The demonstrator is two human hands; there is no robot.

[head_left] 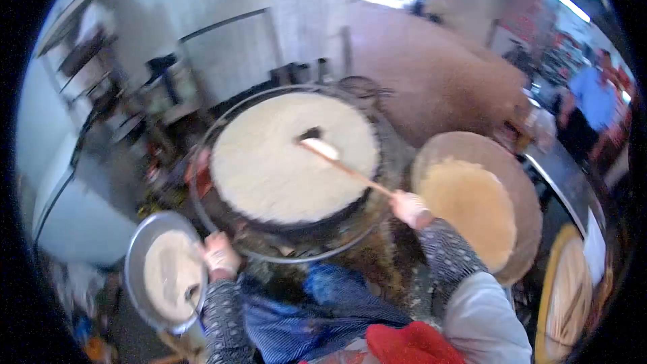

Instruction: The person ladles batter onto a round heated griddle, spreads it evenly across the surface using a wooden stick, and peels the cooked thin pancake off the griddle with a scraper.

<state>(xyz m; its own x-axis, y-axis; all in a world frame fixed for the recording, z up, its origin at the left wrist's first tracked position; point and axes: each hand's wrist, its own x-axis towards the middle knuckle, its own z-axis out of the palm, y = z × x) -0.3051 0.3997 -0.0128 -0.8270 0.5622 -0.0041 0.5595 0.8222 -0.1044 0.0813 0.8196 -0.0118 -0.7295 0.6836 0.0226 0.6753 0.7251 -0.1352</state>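
A wooden-handled spreader (360,178) is gripped in my right hand (410,209), its dark head over the middle of a large round griddle. Pale batter (283,175) covers the griddle in a wide, thin sheet up to near its dark edge. My left hand (219,256) is at the right rim of a metal bowl (138,266), fingers curled against the rim, somewhat blurred. The bowl holds cream-coloured batter (172,273). A ladle (192,292) rests in it near the lower right side.
A wide basin (529,222) of tan, floury-looking material stands right of the griddle. Beyond it is a round woven tray (559,296) at lower right. A person in a blue shirt (594,98) stands far right. A metal ring (296,258) surrounds the griddle.
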